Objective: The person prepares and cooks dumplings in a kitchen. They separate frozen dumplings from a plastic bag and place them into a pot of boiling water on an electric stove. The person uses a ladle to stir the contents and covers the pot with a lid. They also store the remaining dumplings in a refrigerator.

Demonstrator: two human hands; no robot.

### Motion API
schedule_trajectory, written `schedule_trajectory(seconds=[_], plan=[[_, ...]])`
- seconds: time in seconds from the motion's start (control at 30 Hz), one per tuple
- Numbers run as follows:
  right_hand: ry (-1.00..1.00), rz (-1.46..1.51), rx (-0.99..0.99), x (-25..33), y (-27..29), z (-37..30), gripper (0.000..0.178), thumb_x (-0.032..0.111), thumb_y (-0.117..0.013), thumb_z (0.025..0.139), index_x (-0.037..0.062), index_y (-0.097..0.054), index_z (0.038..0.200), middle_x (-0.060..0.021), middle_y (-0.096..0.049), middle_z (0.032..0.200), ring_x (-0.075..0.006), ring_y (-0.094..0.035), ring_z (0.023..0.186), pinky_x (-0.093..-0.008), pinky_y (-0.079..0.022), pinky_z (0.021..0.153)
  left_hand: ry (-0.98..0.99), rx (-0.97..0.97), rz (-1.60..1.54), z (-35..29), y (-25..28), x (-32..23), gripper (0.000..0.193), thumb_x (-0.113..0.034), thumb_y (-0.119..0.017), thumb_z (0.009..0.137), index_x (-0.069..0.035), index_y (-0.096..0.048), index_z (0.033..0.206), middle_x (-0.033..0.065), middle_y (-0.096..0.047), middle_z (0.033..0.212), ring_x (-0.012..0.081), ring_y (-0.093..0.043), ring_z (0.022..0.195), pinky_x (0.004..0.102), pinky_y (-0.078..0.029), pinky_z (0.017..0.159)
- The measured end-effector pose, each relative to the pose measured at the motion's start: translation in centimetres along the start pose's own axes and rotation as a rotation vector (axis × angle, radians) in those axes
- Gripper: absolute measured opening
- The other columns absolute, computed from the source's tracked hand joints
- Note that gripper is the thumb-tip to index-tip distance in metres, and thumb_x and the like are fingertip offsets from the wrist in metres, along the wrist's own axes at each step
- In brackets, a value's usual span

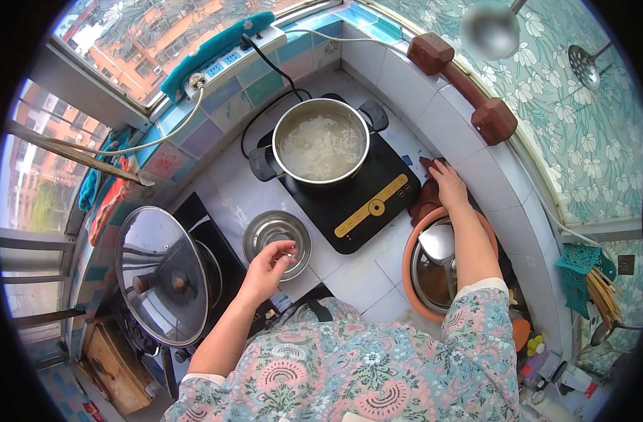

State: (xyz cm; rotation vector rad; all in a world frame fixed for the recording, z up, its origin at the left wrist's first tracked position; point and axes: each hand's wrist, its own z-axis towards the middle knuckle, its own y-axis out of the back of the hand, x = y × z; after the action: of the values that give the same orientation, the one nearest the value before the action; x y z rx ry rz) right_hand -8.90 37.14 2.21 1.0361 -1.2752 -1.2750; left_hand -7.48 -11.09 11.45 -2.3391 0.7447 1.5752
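Observation:
My right hand (449, 186) reaches along the tiled wall, its fingers closed on a dark reddish-brown cloth (425, 200) beside the induction cooker. My left hand (266, 271) hangs over a shallow stainless steel bowl (255, 239), fingers loosely bent, with a gap between thumb and forefinger and nothing visible held. A two-handled steel pot (285, 169) of cloudy, frothy liquid stands on the black induction cooker (349, 235). Below my right forearm, partly hidden by it, sits an orange-rimmed round vessel (408, 271) with a glass lid and a shiny metal utensil (437, 241) on top.
On the left, a large glass lid (163, 260) leans over a black hob. A power strip (226, 67) with cords runs along the window ledge. A red-brown dumbbell (466, 91) rests on the right ledge; ladles (584, 67) hang beyond it.

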Motion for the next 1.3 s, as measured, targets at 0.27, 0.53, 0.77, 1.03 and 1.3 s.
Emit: schedule_trajectory(seconds=[0.27, 0.53, 0.77, 1.03, 1.3], plan=[[-0.125, 0.159, 0.183, 1.4, -1.4, -0.1, 0.033, 0.013, -0.061, 0.083, 0.0118, -0.062, 0.117, -0.007, -0.059, 0.121, -0.027, -0.051, 0.117, -0.0414, -0.043, 0.097, 0.05, 0.037, 0.016, -0.5, -1.8, 0.5, 0.031, -0.001, -0.047, 0.09, -0.001, -0.054, 0.12, 0.0055, -0.06, 0.105, 0.0115, -0.059, 0.096, 0.0267, -0.046, 0.087], [-0.4, -0.054, 0.447, 2.9, -1.1, 1.5, 0.066, 0.013, -0.057, 0.085, 0.0196, -0.03, 0.144, -0.0121, -0.031, 0.147, -0.0328, -0.037, 0.131, -0.0436, -0.039, 0.103, 0.061, 0.039, 0.065, -0.4, -2.4, 1.1, 0.031, -0.003, -0.049, 0.09, -0.002, -0.054, 0.121, 0.0062, -0.061, 0.107, 0.0123, -0.06, 0.095, 0.0263, -0.046, 0.087], [-0.486, -0.141, 0.629, 1.9, -2.9, 2.5, 0.049, 0.013, -0.054, 0.087, 0.0165, -0.044, 0.135, -0.0163, -0.041, 0.14, -0.0348, -0.04, 0.129, -0.0428, -0.042, 0.1, 0.083, -0.008, 0.071, -1.1, -2.5, 1.6, 0.03, -0.004, -0.049, 0.092, -0.002, -0.055, 0.121, 0.0066, -0.061, 0.107, 0.0129, -0.06, 0.096, 0.0269, -0.046, 0.086], [-0.192, 0.016, 0.056, 3.9, 2.2, 1.1, 0.045, 0.004, -0.056, 0.076, 0.0167, -0.056, 0.119, -0.0101, -0.053, 0.105, -0.0313, -0.053, 0.103, -0.0444, -0.048, 0.085, 0.071, 0.005, 0.047, -0.6, -2.3, 1.9, 0.03, -0.003, -0.049, 0.091, -0.002, -0.055, 0.12, 0.0067, -0.061, 0.106, 0.0129, -0.06, 0.096, 0.0269, -0.046, 0.087], [0.388, 0.045, 0.144, 8.7, 4.2, -0.6, 0.054, -0.005, -0.059, 0.069, 0.021, -0.064, 0.116, -0.0049, -0.052, 0.107, -0.0249, -0.051, 0.102, -0.0373, -0.049, 0.083, 0.004, 0.058, 0.075, 1.1, -3.0, 0.9, 0.029, -0.004, -0.05, 0.091, -0.003, -0.055, 0.12, 0.0083, -0.06, 0.107, 0.0144, -0.061, 0.096, 0.0281, -0.047, 0.085]])
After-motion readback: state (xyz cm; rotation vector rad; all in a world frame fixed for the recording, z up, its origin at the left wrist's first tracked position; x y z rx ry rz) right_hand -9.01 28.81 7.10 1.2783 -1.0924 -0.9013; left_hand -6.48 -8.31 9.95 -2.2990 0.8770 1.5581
